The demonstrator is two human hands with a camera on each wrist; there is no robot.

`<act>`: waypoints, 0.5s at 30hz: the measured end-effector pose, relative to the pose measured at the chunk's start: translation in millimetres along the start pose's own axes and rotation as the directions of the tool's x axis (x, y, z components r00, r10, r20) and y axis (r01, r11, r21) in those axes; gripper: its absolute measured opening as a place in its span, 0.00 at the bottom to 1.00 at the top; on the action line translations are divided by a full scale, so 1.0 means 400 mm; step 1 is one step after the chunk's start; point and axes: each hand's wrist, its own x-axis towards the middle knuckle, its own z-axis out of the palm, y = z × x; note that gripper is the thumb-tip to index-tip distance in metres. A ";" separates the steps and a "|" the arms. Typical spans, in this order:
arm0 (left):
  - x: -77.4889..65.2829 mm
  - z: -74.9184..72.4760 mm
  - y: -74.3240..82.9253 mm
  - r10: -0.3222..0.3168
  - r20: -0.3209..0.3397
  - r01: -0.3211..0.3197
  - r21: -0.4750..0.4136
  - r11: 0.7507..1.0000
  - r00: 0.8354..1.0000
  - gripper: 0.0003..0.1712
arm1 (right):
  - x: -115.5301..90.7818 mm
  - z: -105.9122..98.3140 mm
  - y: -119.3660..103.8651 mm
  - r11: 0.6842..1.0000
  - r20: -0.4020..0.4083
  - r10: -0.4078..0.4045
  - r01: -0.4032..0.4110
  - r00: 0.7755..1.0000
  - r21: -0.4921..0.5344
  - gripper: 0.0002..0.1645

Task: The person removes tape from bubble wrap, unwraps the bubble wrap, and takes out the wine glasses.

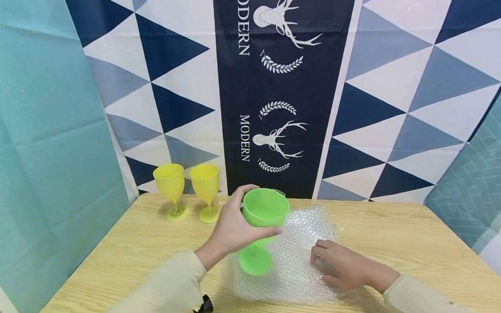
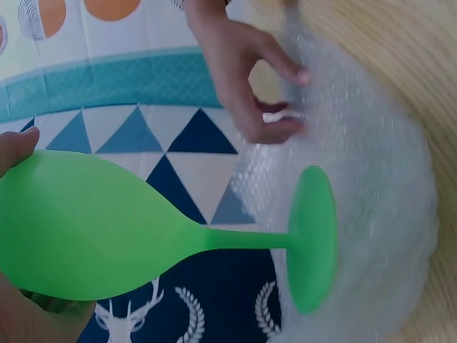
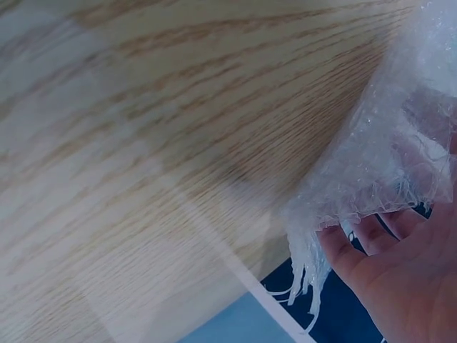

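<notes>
My left hand (image 1: 236,226) grips a green plastic goblet (image 1: 265,209) by its bowl, thumb on the near side. The goblet leans slightly, its round foot (image 1: 255,261) over the left part of a sheet of bubble wrap (image 1: 297,251). In the left wrist view the stem and foot are seen from the side, with the wrap beyond. My right hand (image 1: 345,263) is at the wrap's right edge, fingers loosely bent and thumb apart from them. The right wrist view has its fingertips (image 3: 335,246) at the ragged edge of the wrap, partly hidden by it.
Two yellow goblets, a left one (image 1: 170,184) and a right one (image 1: 206,183), stand upright at the table's back left. A patterned cloth (image 1: 181,85) hangs behind the wooden table (image 1: 133,252). A small dark object (image 1: 204,308) is by the left sleeve.
</notes>
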 end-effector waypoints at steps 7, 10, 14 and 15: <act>0.015 -0.054 -0.009 -0.038 -0.041 0.039 0.034 0.999 0.998 0.52 | 0.001 -0.006 0.006 1.000 0.013 0.016 -0.016 1.000 0.010 0.21; 0.019 -0.078 -0.016 -0.058 -0.043 0.059 0.034 0.998 0.997 0.52 | 0.002 -0.007 0.007 1.000 0.020 0.026 -0.027 0.999 0.014 0.20; 0.020 -0.110 -0.032 -0.093 -0.069 0.096 0.048 0.994 0.993 0.52 | 0.001 -0.004 0.006 0.998 0.038 0.043 -0.045 0.998 0.032 0.20; 0.020 -0.117 -0.038 -0.103 -0.078 0.107 0.052 0.993 0.992 0.52 | 0.001 -0.001 0.005 0.999 0.038 0.040 -0.041 0.998 0.034 0.20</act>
